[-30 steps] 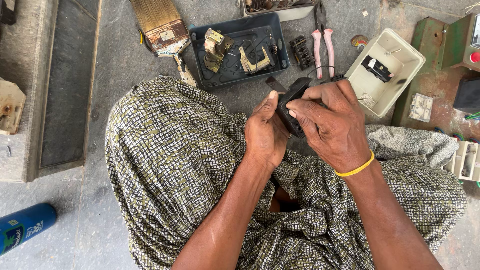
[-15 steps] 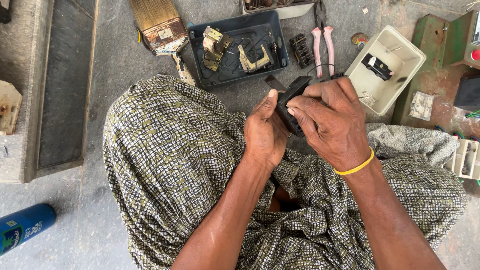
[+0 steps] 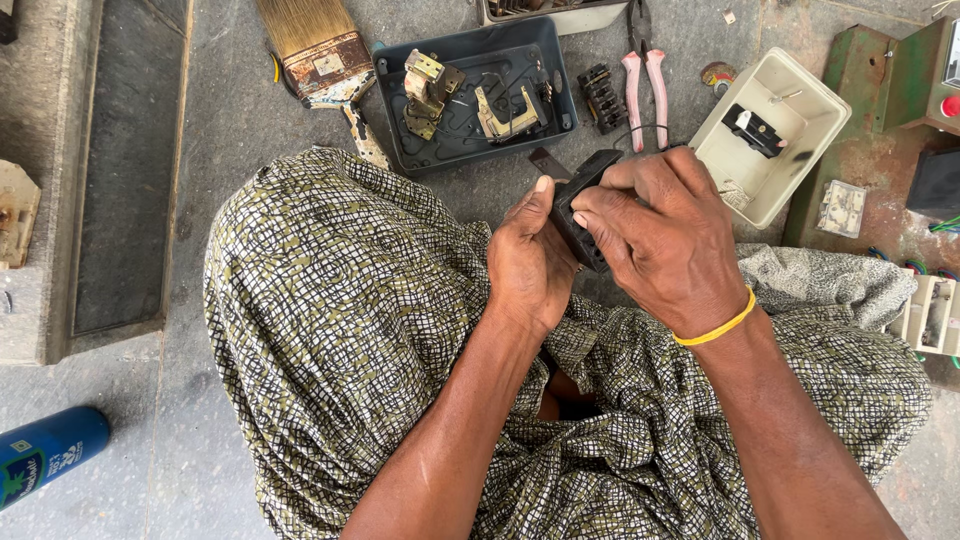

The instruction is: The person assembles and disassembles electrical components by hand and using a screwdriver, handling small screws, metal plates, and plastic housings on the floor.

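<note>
A small black block-shaped part (image 3: 580, 200) is gripped between both my hands, above my lap in patterned cloth (image 3: 340, 330). My left hand (image 3: 530, 262) wraps it from the left, thumb up along its side. My right hand (image 3: 665, 240) covers it from the right and top, fingers curled over it; a yellow band sits on that wrist. Most of the part is hidden by my fingers. Just beyond it on the floor lies a dark tray (image 3: 470, 95) with brass metal pieces.
On the concrete floor: a paintbrush (image 3: 318, 45), pink-handled pliers (image 3: 645, 75), a small black ribbed part (image 3: 603, 97), a cream box (image 3: 770, 135) with a black part inside, green metal housings at right, a blue spray can (image 3: 45, 455) at lower left, a grey channel at left.
My hands have barely moved; my fingers have shifted slightly on the black part. The view has tilted down a little.
</note>
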